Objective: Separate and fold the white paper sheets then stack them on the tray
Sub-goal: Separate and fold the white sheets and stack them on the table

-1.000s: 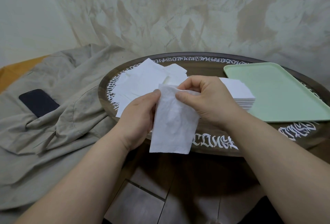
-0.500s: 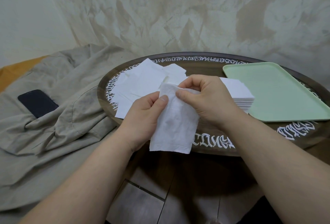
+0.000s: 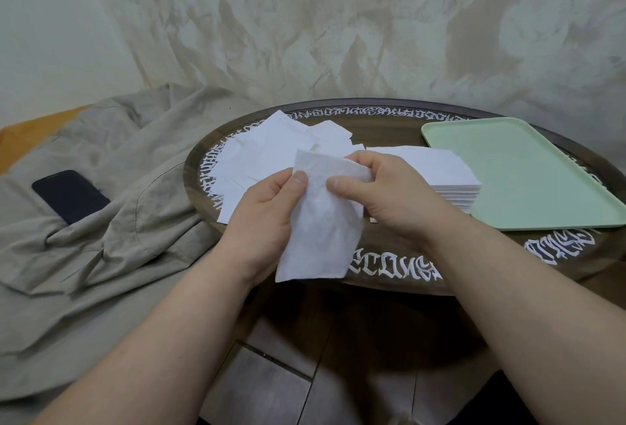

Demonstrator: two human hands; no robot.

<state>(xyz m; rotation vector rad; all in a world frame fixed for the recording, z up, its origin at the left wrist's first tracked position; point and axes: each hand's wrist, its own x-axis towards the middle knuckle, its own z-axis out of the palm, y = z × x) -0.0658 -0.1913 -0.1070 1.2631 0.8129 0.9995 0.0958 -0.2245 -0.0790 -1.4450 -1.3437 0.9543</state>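
A thin white paper sheet point(image 3: 321, 238) hangs in front of the round table's near edge. My left hand point(image 3: 267, 214) pinches its upper left part with thumb on the front. My right hand point(image 3: 389, 194) pinches its upper right corner. Behind the hands a loose heap of white sheets point(image 3: 271, 153) spreads over the table's left half. A neat stack of white sheets point(image 3: 447, 170) sits just left of the pale green tray point(image 3: 528, 174), which holds nothing.
The dark round table point(image 3: 389, 269) has white lettering around its rim. A grey-beige cloth point(image 3: 101, 221) covers the surface to the left, with a dark phone point(image 3: 71, 194) lying on it. A textured wall stands close behind. Dark floor tiles lie below.
My left thumb has slid up the sheet and both hands have shifted slightly, spreading the sheet's top edge wider between them.
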